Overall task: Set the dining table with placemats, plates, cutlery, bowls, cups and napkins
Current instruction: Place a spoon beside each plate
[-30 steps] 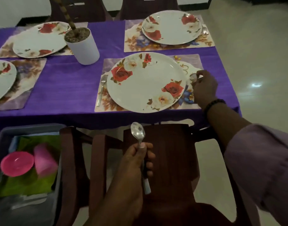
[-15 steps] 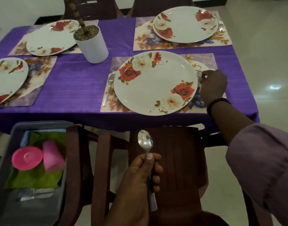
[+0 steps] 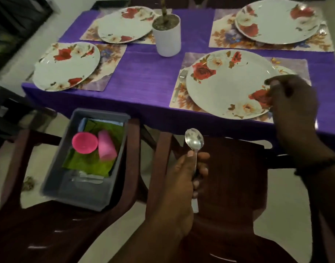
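On the purple-clothed table [image 3: 144, 76] we have four floral plates on placemats; our left hand [image 3: 182, 179] grips a steel spoon [image 3: 194, 141], our right hand [image 3: 294, 99], fingers curled, hovers empty at the near-right plate [image 3: 225, 86]. Bowl, cup and napkins wait in the grey tub [image 3: 98, 204].

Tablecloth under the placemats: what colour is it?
Purple, plain with a faint woven streak. The tablecloth shows best in the head view, the only view here.
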